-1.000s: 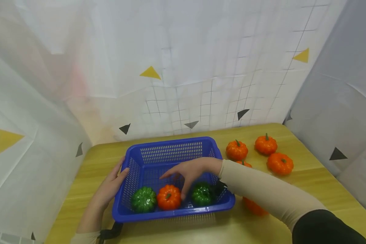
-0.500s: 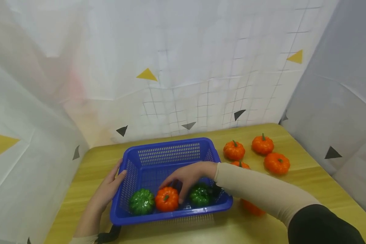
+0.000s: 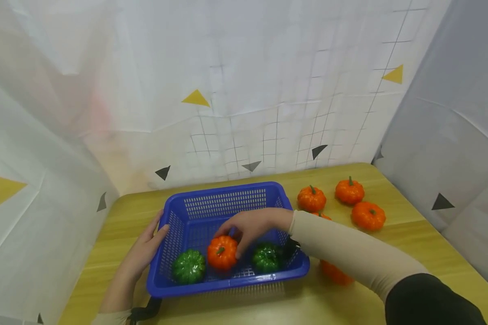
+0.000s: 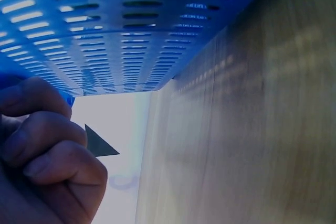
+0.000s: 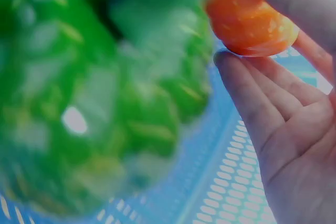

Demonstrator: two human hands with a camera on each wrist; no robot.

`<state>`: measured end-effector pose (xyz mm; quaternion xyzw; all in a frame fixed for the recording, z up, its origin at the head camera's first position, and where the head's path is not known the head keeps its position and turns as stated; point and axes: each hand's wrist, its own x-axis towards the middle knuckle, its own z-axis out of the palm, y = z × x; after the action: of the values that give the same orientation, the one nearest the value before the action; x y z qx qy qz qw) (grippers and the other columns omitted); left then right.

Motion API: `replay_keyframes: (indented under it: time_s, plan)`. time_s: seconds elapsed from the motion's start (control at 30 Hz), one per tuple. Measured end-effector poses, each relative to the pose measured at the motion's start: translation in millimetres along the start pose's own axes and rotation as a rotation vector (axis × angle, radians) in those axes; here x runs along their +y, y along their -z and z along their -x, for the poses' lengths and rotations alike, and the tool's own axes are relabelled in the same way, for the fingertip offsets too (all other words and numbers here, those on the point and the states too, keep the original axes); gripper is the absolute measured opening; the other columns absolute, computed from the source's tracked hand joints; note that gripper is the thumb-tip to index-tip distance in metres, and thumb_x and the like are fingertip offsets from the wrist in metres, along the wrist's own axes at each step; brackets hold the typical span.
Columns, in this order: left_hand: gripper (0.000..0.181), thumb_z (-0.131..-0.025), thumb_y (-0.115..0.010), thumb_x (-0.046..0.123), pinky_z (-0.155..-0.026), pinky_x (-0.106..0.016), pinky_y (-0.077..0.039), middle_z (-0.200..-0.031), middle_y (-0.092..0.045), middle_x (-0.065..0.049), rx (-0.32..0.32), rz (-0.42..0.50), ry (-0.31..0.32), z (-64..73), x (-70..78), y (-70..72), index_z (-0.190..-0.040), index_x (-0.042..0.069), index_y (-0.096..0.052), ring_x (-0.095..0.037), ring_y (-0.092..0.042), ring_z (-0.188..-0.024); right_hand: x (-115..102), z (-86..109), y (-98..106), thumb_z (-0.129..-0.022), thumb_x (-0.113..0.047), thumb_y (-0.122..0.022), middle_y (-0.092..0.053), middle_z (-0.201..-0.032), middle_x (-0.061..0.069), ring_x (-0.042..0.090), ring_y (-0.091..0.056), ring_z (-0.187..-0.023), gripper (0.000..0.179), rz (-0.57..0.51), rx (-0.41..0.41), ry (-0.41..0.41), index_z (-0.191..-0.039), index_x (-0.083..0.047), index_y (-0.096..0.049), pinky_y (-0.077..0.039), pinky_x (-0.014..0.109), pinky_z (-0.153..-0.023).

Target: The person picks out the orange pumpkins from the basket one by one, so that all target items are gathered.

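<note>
My right hand (image 3: 250, 225) reaches into a blue plastic basket (image 3: 227, 285) and grips a small orange pumpkin (image 3: 221, 255), thumb on its near side and fingers behind. In the right wrist view the fingers lie under and around that pumpkin (image 5: 257, 22). Holes of the basket floor show below it. Two green pumpkins flank it: one on the left (image 3: 189, 266), the other on the right (image 3: 267, 257), near my right wrist. My left hand (image 3: 144, 248) holds the basket's left rim; in the left wrist view its lower fingers (image 4: 68, 163) are curled beside the basket wall.
Several more orange pumpkins stand on the wooden table (image 3: 114, 243) right of the basket, among them a back one (image 3: 349, 192) and a right one (image 3: 368, 215). Another (image 3: 336, 273) is partly hidden by my right forearm. White sheeting (image 3: 244, 135) walls the table's back and sides.
My right hand has come down onto the orange pumpkin, closed around it and raised it slightly from the basket floor. The left hand has stayed on the rim.
</note>
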<state>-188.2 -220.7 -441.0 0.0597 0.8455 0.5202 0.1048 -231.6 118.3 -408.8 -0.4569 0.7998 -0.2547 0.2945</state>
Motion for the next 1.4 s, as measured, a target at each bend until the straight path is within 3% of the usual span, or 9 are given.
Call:
replay_keyframes:
  time_s: [0.17, 0.4, 0.53, 0.63, 0.73, 0.9, 1.17, 1.4]
  plan:
    - [0.072, -0.101, -0.041, 0.057, -0.105, -0.070, -0.023, -0.164, -0.009, -0.015, -0.002, 0.002, 0.005, -2.2, -1.0, -1.3, -0.160, 0.033, -0.007, -0.048, -0.027, -0.140, -1.6, 15.4, 16.5, -0.079, -0.031, -0.086, -0.056, -0.132, -0.010, 0.008, -0.062, -0.108, 0.071, -0.053, 0.076, -0.027, -0.142, -0.025, -0.053, -0.051, 0.025, -0.089]
    - [0.073, -0.101, -0.041, 0.057, -0.104, -0.071, -0.021, -0.164, -0.007, -0.014, -0.003, 0.001, 0.019, -2.6, -2.2, -1.3, -0.160, 0.032, -0.005, -0.049, -0.020, -0.142, -9.8, 44.3, 39.1, -0.080, -0.028, -0.085, -0.054, -0.136, -0.007, 0.014, -0.063, -0.111, 0.072, -0.149, 0.148, -0.012, -0.144, -0.027, -0.051, -0.053, 0.029, -0.088]
    - [0.072, -0.101, -0.042, 0.056, -0.105, -0.072, -0.020, -0.164, -0.009, -0.012, -0.005, -0.005, -0.005, -4.1, -0.2, -2.3, -0.160, 0.032, -0.008, -0.047, -0.017, -0.144, -7.0, 70.8, 46.1, -0.081, -0.030, -0.084, -0.055, -0.137, -0.007, 0.015, -0.063, -0.112, 0.073, -0.168, 0.210, -0.036, -0.145, -0.029, -0.049, -0.053, 0.030, -0.090]
    - [0.072, -0.101, -0.043, 0.056, -0.106, -0.071, -0.018, -0.164, -0.010, -0.012, -0.009, -0.007, -0.019, -5.1, 2.6, -4.0, -0.160, 0.032, -0.009, -0.046, -0.016, -0.144, -3.6, 94.2, 48.2, -0.082, -0.027, -0.083, -0.054, -0.139, -0.004, 0.018, -0.060, -0.117, 0.074, -0.240, 0.255, -0.056, -0.147, -0.026, -0.047, -0.052, 0.034, -0.093]
    - [0.072, -0.101, -0.043, 0.057, -0.106, -0.070, -0.022, -0.164, -0.010, -0.014, -0.012, -0.002, -0.007, -4.3, 4.6, -5.2, -0.160, 0.033, -0.009, -0.047, -0.024, -0.141, 0.1, 117.1, 49.5, -0.083, -0.023, -0.083, -0.052, -0.142, 0.000, 0.023, -0.056, -0.123, 0.075, -0.310, 0.302, -0.075, -0.148, -0.023, -0.046, -0.050, 0.039, -0.096]
    - [0.073, -0.100, -0.042, 0.059, -0.104, -0.070, -0.027, -0.163, -0.011, -0.015, -0.003, 0.005, 0.014, -2.4, 5.6, -4.3, -0.160, 0.035, -0.008, -0.048, -0.034, -0.136, 7.9, 153.4, 49.4, -0.082, -0.027, -0.084, -0.051, -0.143, 0.003, 0.027, -0.056, -0.123, 0.076, -0.307, 0.394, -0.155, -0.147, -0.027, -0.046, -0.052, 0.040, -0.093]
    - [0.071, -0.101, -0.041, 0.058, -0.105, -0.072, -0.019, -0.164, -0.009, -0.014, -0.004, -0.014, 0.008, -0.6, 2.1, 0.0, -0.160, 0.036, -0.007, -0.048, -0.016, -0.144, 29.3, 207.6, 34.7, -0.081, -0.032, -0.084, -0.047, -0.146, -0.003, 0.027, -0.055, -0.124, 0.076, -0.240, 0.529, -0.252, -0.147, -0.033, -0.045, -0.051, 0.035, -0.094]
    - [0.072, -0.101, -0.041, 0.057, -0.105, -0.072, -0.019, -0.164, -0.008, -0.015, -0.012, -0.008, 0.000, 0.6, 0.1, 2.2, -0.160, 0.035, -0.006, -0.049, -0.017, -0.143, 47.4, 260.8, 16.4, -0.084, -0.026, -0.082, -0.042, -0.150, 0.006, 0.036, -0.051, -0.127, 0.076, -0.216, 0.666, -0.278, -0.149, -0.024, -0.044, -0.051, 0.039, -0.095]
